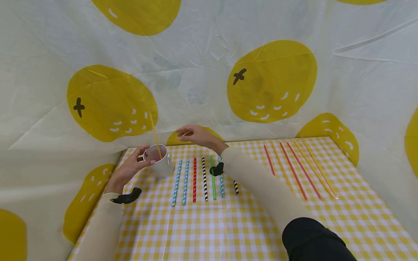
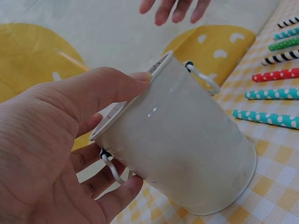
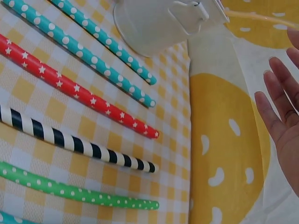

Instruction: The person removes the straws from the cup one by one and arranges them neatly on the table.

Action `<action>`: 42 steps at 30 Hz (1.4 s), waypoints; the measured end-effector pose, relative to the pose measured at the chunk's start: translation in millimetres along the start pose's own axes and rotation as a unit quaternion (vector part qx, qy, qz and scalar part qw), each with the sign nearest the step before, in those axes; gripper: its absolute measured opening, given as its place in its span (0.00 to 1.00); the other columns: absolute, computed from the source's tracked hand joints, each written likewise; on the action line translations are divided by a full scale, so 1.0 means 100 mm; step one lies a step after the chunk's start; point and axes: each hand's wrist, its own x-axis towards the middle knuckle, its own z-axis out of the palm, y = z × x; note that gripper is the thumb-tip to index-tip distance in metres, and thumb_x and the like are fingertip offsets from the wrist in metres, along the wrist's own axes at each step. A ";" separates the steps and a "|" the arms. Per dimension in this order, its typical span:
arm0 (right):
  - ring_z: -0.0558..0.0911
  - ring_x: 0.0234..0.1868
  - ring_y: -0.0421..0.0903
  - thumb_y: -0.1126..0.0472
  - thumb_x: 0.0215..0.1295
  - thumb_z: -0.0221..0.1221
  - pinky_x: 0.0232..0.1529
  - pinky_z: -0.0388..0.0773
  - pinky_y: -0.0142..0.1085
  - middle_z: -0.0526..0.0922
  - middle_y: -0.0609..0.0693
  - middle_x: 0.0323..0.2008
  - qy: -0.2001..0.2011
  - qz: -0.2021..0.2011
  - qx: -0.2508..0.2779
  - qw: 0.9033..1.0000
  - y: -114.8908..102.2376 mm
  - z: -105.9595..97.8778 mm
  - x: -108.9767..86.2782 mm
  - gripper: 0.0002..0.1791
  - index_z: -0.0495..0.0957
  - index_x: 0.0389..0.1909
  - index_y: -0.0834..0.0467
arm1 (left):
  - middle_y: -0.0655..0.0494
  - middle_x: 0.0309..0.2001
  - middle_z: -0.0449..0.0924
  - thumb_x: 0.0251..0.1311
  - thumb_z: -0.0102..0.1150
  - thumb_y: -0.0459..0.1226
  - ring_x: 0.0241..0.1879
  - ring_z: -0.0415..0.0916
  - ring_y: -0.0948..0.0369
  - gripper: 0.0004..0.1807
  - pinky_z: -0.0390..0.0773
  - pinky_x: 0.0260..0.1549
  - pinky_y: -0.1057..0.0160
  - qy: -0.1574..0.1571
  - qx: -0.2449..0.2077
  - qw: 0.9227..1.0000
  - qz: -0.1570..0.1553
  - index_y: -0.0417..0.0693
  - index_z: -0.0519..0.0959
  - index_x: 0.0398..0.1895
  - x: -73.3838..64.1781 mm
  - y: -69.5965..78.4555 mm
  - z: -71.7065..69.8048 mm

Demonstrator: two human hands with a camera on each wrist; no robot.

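My left hand grips a small white metal bucket by its rim, thumb over the edge and fingers by one side handle. In the left wrist view the bucket leans on the checked cloth. A thin yellow straw stands in it, rising out above the rim. To the right of the bucket, my right hand hovers above the far edge of the table, fingers extended and holding nothing. Nearest the bucket lie teal dotted straws; beyond them are a red starred straw and a black-and-white striped straw.
A green dotted straw continues the row, partly under my right forearm in the head view. Farther right lie several thin red straws and yellow straws. A lemon-print sheet hangs behind the yellow checked tablecloth.
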 end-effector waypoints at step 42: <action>0.56 0.79 0.52 0.51 0.82 0.47 0.75 0.56 0.49 0.55 0.53 0.79 -0.101 0.035 -0.022 0.994 -0.13 0.74 0.36 0.31 0.57 0.79 0.55 | 0.46 0.80 0.44 0.69 0.64 0.43 0.76 0.52 0.41 0.46 0.60 0.68 0.39 0.001 -0.026 1.000 -0.008 0.51 0.48 0.82 -0.01 -0.01 0.00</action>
